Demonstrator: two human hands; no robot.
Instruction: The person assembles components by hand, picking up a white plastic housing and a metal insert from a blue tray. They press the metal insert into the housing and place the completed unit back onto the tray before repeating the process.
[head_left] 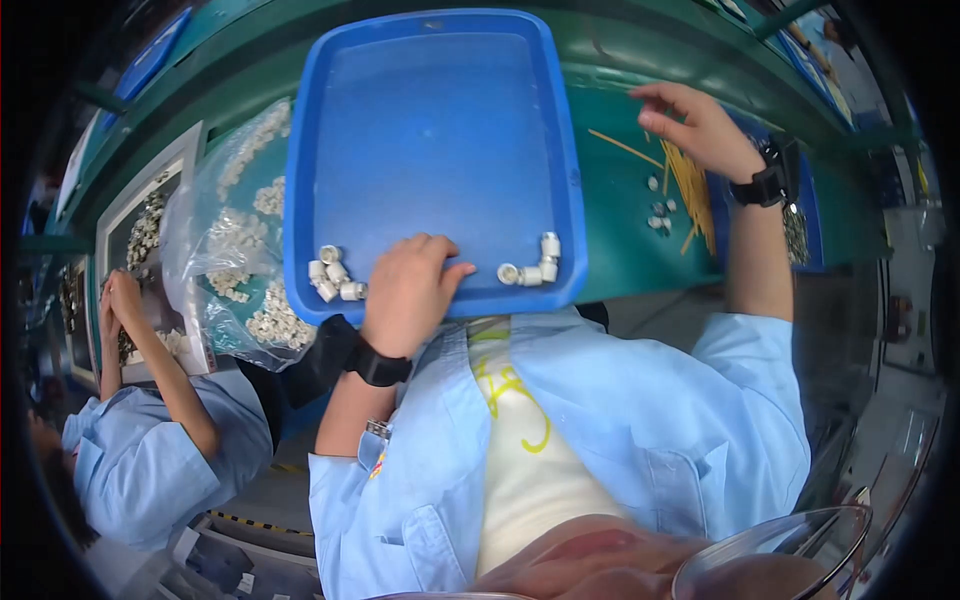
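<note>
My left hand rests over the near edge of a blue tray, palm down. Its fingers bend loosely with the thumb apart, and I see nothing held. Just left of it, in the tray's corner, lies a cluster of small white cylindrical caps with metallic-looking insides. More white caps form a short bent row at the tray's near right. My right hand is beyond the tray's right side, above thin tan sticks. Its fingers are stretched out, thumb apart, with nothing visible in them.
Several small loose parts lie beside the sticks on the green tabletop. Left of the tray is a clear plastic bag of white pieces. Farther left, a co-worker's hands meet over a white-framed tray. A blue bin stands at right.
</note>
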